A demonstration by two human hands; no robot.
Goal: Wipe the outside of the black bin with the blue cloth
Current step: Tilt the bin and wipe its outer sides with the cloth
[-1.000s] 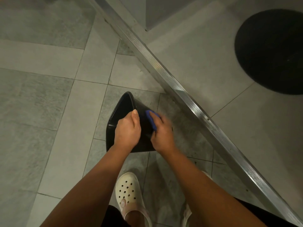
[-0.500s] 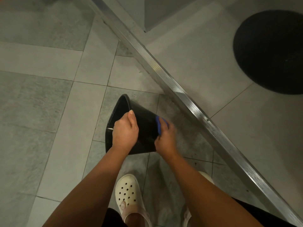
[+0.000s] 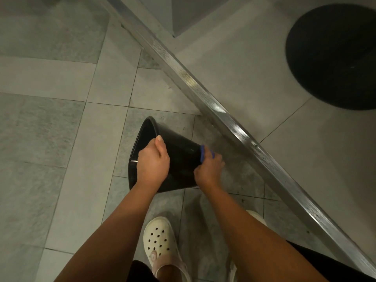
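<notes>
Grey floor tiles point(image 3: 61, 129) lie under the tilted black bin point(image 3: 181, 157); the left hand point(image 3: 152, 163) grip curls round its rim, the right hand point(image 3: 209, 168) grip pinches the blue cloth point(image 3: 202, 153) at its base.

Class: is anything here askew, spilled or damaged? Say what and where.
Only the black bin: it is tipped sideways, mouth pointing left, the left hand gripping its rim, the right hand holding the blue cloth at its base. No spill or damage shows.
</notes>
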